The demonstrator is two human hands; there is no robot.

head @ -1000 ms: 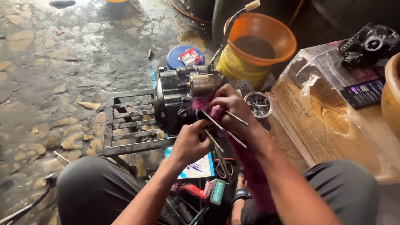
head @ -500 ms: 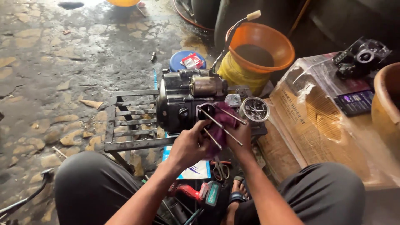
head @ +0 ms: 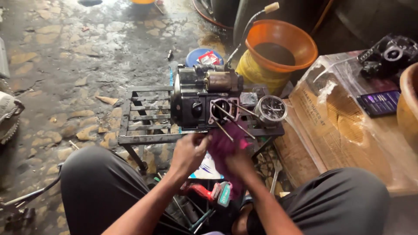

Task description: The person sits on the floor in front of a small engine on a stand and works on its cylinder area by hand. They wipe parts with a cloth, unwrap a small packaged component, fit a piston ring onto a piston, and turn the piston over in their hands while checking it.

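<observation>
Both hands grip a magenta rag [head: 223,150]: the left hand [head: 188,153] pinches its edge, the right hand [head: 238,162] bunches it from below. Just beyond the fingertips, an engine [head: 204,100] with four long studs sits on a metal rack [head: 143,117].

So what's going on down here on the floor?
A seated person holds a magenta rag in both hands, left hand and right hand, just in front of a small engine block on a metal rack. Four long studs stick out of the block's open bore. A red power tool lies between the person's knees.
</observation>
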